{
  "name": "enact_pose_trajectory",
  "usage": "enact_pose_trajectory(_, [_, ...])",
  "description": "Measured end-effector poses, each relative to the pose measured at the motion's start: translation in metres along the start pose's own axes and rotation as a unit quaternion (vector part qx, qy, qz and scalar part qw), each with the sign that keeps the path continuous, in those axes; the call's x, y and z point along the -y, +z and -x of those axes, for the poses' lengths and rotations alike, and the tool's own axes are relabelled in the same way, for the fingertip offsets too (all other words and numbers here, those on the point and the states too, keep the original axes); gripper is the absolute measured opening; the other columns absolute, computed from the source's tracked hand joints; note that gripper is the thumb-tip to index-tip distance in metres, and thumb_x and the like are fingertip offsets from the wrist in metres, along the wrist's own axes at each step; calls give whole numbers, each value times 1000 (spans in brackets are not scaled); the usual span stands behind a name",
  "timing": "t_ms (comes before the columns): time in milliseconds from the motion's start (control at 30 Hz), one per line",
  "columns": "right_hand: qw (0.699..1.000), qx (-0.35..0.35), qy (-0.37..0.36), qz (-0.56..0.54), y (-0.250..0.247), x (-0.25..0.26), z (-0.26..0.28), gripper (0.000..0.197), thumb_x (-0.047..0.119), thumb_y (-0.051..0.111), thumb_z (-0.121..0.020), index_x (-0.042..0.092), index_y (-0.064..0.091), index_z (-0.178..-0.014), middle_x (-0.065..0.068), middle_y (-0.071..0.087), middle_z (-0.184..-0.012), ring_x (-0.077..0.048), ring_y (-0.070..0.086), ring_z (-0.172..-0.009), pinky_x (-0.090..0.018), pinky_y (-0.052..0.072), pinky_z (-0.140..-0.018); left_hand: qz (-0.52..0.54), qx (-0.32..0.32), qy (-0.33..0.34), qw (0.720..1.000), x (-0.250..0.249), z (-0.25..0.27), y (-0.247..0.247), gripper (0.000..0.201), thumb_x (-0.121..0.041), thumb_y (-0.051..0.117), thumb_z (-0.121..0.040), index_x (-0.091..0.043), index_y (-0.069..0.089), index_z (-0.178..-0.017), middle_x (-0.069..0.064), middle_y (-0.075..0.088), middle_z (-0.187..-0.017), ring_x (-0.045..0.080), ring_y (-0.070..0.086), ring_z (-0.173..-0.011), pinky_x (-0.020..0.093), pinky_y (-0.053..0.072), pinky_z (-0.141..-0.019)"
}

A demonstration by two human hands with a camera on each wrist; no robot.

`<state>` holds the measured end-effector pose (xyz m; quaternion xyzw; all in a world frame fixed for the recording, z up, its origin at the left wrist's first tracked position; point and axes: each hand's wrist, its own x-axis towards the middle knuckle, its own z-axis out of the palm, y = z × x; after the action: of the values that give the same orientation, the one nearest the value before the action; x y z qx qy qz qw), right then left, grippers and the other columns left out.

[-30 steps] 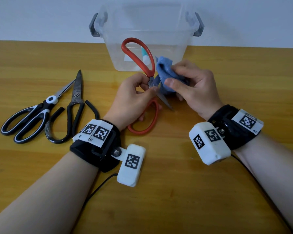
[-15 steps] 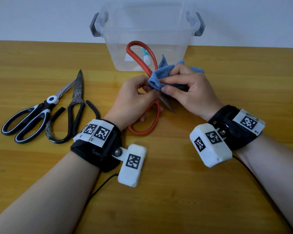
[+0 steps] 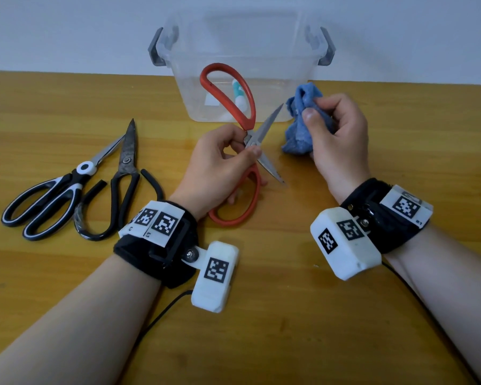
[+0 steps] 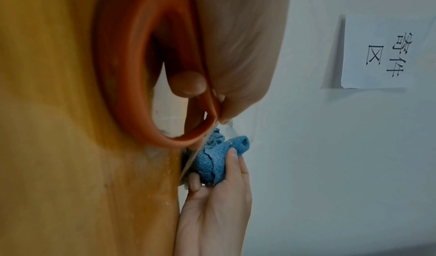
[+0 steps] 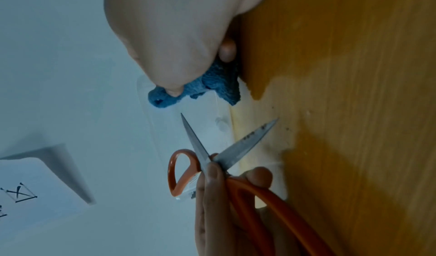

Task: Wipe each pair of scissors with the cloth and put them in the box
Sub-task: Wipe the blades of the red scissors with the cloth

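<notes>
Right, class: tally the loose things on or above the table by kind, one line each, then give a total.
Scissors: 3 (red-handled scissors, black-and-white scissors, black scissors)
Cloth: 1 (blue cloth)
Box: 1 (clear box)
Total: 5

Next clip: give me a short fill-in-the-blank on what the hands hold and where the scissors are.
1. The left hand holds the ___-handled scissors near the pivot.
2. The right hand grips a blue ___.
3. Beside the left wrist, ___ other pairs of scissors lie on the table.
4. The held scissors' blades are ___.

Missing words: red; cloth; two; open
</notes>
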<state>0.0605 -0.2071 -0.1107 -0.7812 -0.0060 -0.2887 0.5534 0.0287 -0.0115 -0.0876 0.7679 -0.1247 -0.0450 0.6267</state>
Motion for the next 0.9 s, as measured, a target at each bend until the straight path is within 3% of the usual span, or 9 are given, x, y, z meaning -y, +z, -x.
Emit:
enact_pose_trajectory(100, [999,-8,-6,-48,-1,5,2,11,15,69,-90,25,65,-89,17,65,-84,0,61,-81,-23,52,-73,-2,-32,-1,999,2,-1,0,16,-8,58,-104,-5,45,-96,37,67,-80,8,55,-30,18,29,-29])
enact_pose_trajectory(167, [996,53,-46,-63,0,10,7,20,12,73,-87,31,69,-87,18,68,-80,1,63,-78,-22,51,-71,-2,-44,1,999,4,-3,-1,16,-7,59,-103,-6,46,-94,23,69,-69,8,52,-29,18,29,-29])
enact_pose_trajectory(267, [973,193,-123,-43,3,12,13,21,7,76,-87,25,73,-98,6,70,-84,-6,65,-79,-21,49,-75,-17,-14,1,1000,2,-3,-1,8,-5,59,-101,-1,54,-97,32,68,-85,6,56,-32,20,32,-29])
enact_pose_trajectory(400, [964,236,-125,-12,4,8,11,21,9,75,-88,22,73,-104,12,66,-88,-1,62,-84,-17,46,-81,-33,25,-9,999,2,-3,-2,15,-5,61,-101,7,60,-110,32,66,-91,9,66,-43,23,36,-28])
enact_pose_trajectory(500, [975,199,-94,9,5,11,14,17,12,75,-88,24,73,-100,17,69,-93,2,67,-89,-15,50,-81,-40,36,-10,999,3,-3,-3,8,-6,62,-101,1,57,-99,28,68,-83,15,69,-45,25,37,-28])
enact_pose_trajectory(600, [994,104,-24,-1,4,9,10,13,19,73,-90,31,72,-94,16,71,-92,-1,69,-89,-25,58,-77,-44,39,-7,998,3,-2,-3,16,-9,61,-102,-8,51,-90,33,68,-81,10,61,-36,25,33,-29])
enact_pose_trajectory(733, [997,21,48,-51,3,7,6,6,28,70,-90,34,72,-93,13,70,-85,-12,66,-75,-23,47,-58,-51,15,-11,999,8,-5,-2,19,-15,61,-103,-14,49,-89,16,73,-68,38,60,-39,26,35,-33])
enact_pose_trajectory(800, [993,80,14,-82,3,11,9,11,19,73,-90,29,74,-95,17,68,-76,-1,61,-66,-17,45,-55,-39,3,-13,999,8,-6,-2,15,-12,60,-103,-8,49,-93,22,73,-75,28,58,-34,22,32,-31])
enact_pose_trajectory(900, [974,208,-78,-37,6,12,15,18,15,81,-84,26,74,-96,16,67,-80,1,61,-76,-15,45,-72,-30,16,1,999,6,-5,-2,15,-8,60,-102,6,57,-108,33,65,-92,8,63,-39,21,35,-29])
